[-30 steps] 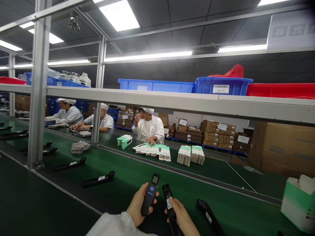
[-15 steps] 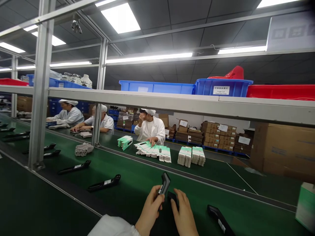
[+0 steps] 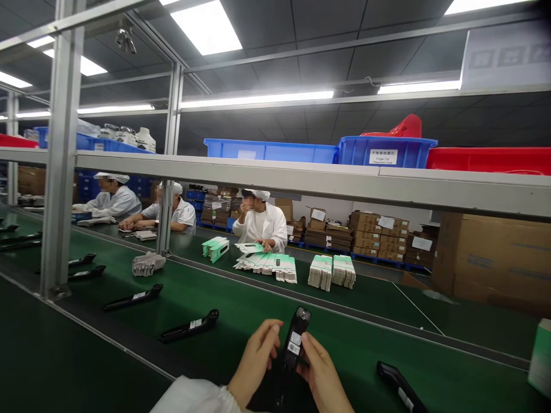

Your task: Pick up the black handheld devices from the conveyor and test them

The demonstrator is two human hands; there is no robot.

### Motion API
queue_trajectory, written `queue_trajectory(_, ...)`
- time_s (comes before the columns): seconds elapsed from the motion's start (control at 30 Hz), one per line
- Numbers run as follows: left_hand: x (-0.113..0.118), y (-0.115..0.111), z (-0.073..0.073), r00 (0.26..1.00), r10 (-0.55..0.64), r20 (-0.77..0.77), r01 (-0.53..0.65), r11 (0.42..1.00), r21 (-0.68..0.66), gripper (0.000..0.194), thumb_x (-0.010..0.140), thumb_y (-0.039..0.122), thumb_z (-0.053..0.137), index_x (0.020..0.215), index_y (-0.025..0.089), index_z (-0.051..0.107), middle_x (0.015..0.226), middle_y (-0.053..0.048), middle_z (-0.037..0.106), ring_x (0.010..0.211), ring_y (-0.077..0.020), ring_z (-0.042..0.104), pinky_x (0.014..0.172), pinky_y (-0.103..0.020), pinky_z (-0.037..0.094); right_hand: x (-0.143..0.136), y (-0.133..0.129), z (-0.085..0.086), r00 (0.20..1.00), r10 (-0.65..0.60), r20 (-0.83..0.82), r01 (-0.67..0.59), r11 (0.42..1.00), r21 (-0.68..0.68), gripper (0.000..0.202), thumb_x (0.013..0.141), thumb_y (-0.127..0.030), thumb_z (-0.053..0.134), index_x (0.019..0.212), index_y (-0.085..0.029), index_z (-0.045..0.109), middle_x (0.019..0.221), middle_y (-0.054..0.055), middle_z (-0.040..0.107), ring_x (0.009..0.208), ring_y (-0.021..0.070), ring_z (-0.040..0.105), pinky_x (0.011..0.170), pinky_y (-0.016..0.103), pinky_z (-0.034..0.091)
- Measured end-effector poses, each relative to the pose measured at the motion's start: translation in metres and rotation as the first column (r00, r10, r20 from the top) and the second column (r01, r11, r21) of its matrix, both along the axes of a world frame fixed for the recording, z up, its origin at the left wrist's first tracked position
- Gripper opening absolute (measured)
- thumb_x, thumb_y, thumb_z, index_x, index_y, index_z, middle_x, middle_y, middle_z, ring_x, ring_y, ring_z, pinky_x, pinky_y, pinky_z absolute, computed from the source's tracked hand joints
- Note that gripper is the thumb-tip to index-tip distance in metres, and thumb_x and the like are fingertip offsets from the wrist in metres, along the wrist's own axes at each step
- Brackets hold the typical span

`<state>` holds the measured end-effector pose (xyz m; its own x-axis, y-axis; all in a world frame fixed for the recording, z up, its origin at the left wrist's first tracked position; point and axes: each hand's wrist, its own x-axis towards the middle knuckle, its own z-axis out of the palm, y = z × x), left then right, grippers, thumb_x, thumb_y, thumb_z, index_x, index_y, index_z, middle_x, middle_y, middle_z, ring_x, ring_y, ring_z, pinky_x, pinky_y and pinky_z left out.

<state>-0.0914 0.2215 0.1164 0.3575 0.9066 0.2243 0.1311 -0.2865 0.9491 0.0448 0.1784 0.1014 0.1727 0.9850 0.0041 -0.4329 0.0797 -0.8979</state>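
Observation:
A black handheld device (image 3: 294,344) with white labels stands nearly upright over the green belt, its rounded head at the top. My right hand (image 3: 322,373) grips its right side, thumb beside the labels. Just left of the device is my left hand (image 3: 257,358), its fingers curled and thumb near the fingertips; whether it touches the device is unclear. Similar black devices lie on the belt: one (image 3: 189,326) to the left, one (image 3: 400,387) to the right.
Across the green belt (image 3: 241,304), a person (image 3: 262,223) in white handles green-and-white cartons (image 3: 269,263). Two carton stacks (image 3: 321,272) stand farther right. Metal posts (image 3: 61,160) rise at left, under a shelf (image 3: 301,176) with blue bins (image 3: 271,152). Grey gloves (image 3: 148,264) lie at left.
The black device has turned its labelled side toward the camera and is now in my right hand. My left hand has come away from its earlier hold. The belt's right-hand device sits slightly farther right.

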Motion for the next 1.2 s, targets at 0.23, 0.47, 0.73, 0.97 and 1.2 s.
queue_trajectory(0.23,-0.071,0.048,-0.003,0.535,0.484,-0.692,-0.257,0.874,0.412,0.062,0.072,0.007,0.041,0.134,0.012,0.032,0.135,-0.015,0.042,0.127,-0.0263,0.034,0.1,-0.042,0.029,0.0,0.002,-0.006,0.998,0.021,0.058,-0.02,0.999,-0.031,0.052,0.061,-0.06,0.067,0.095,-0.021,0.067,0.087,0.006,0.064,0.082,0.0202,0.055,0.061,0.027,0.045)
queue_trajectory(0.47,-0.105,0.059,-0.001,0.419,0.407,-0.812,-0.398,0.886,0.239,0.049,0.072,-0.001,0.033,0.117,0.009,0.05,0.123,-0.02,0.051,0.12,-0.0342,0.041,0.093,-0.06,0.025,-0.001,-0.001,-0.006,0.997,0.039,0.066,-0.035,0.997,-0.066,0.057,0.057,-0.064,0.067,0.094,-0.02,0.066,0.09,0.005,0.065,0.087,0.0212,0.056,0.066,0.028,0.046)
queue_trajectory(0.73,-0.06,0.038,-0.001,0.866,0.156,-0.476,-0.2,0.979,-0.044,0.037,0.082,0.033,0.042,0.115,0.021,0.052,0.108,-0.007,0.061,0.1,-0.0193,0.058,0.078,-0.027,0.046,0.0,0.004,-0.015,0.99,0.052,0.129,-0.026,0.981,-0.193,0.059,0.057,-0.071,0.06,0.081,-0.017,0.06,0.07,0.005,0.068,0.055,0.0186,0.061,0.054,0.029,0.043)
queue_trajectory(0.97,-0.018,0.011,0.002,0.868,0.118,0.483,0.212,0.79,-0.575,0.043,0.074,0.053,0.054,0.091,0.013,0.058,0.081,-0.006,0.062,0.056,-0.0103,0.053,0.035,-0.017,0.033,0.01,0.015,-0.032,0.919,-0.035,0.393,0.091,0.988,-0.124,0.034,0.055,-0.047,0.072,0.071,-0.02,0.06,0.07,0.004,0.065,0.068,0.0216,0.061,0.065,0.03,0.044)
queue_trajectory(1.2,0.001,-0.011,0.009,0.805,0.091,0.586,0.379,0.682,-0.626,0.046,0.079,0.053,0.047,0.098,0.013,0.057,0.069,-0.003,0.058,0.047,-0.0078,0.048,0.032,-0.015,0.028,0.019,0.019,-0.039,0.707,-0.154,0.69,0.27,0.961,-0.062,0.041,0.054,-0.026,0.067,0.095,-0.022,0.064,0.111,0.011,0.061,0.11,0.0326,0.051,0.092,0.038,0.037)
